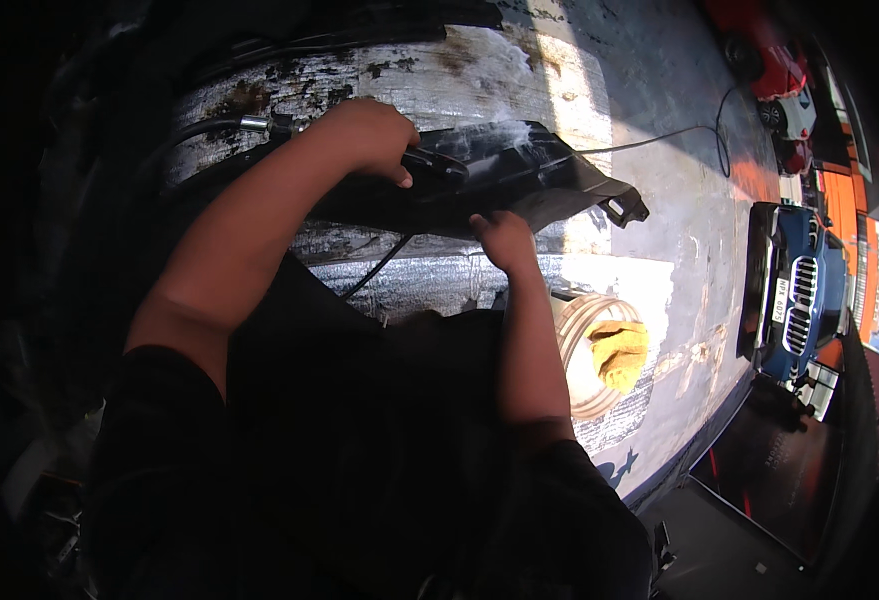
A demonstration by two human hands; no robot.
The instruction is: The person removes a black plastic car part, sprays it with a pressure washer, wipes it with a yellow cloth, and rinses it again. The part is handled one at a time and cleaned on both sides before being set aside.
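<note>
A long black car-body panel [559, 180], likely plastic, lies across the middle, dusted white near its top edge. It narrows at the right to a bracket-like end. My left hand [369, 138] is closed over a dark hand tool [434, 163] above the panel; the tool's exact kind is hard to make out. Just left of that hand is a black hose [209, 128] with a silver fitting. My right hand [505, 242] grips the panel's near edge, thumb on top; its other fingers are partly hidden.
Worn silvery sheeting [409, 285] lies beneath the panel. A pale bucket [571, 385] holding a yellow cloth [619, 352] stands by my right forearm. A thin cable [649, 143] trails right across the grey floor. Farther right are a blue car [809, 285] and a red car [774, 65].
</note>
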